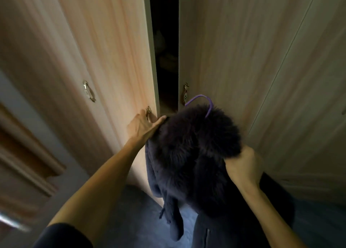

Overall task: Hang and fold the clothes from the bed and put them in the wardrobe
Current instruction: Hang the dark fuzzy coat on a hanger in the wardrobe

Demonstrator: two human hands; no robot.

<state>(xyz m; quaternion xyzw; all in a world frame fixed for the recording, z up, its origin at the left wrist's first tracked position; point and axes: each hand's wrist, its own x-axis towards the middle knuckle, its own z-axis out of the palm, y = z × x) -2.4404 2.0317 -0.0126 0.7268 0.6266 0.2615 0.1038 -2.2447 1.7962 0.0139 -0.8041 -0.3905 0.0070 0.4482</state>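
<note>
Your left hand (pixel 143 128) meets the brass handle (pixel 148 110) on the pale wooden wardrobe door (pixel 112 60), grip unclear; your right hand (pixel 243 167) clutches the dark furry coat (pixel 192 144).

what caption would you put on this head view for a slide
Left hand at the wardrobe door handle, right hand gripping a dark fur-collared coat on a purple hanger.

Doors (pixel 112 51): pale pinkish-beige wood is seen, streaked with lengthwise grain.
Handles (pixel 89 91): a brass tone is shown, with darker tarnish.
Gap (pixel 165 41): almost black.
Coat (pixel 187 144): dark purple-navy is seen; the fur collar is darker, near black.
Hanger (pixel 200 98): light purple.
Floor (pixel 134 210): dull blue-grey, faintly mottled.
Sleeve (pixel 63 236): black.
Moulding (pixel 28 154): brown wood is seen.
</note>
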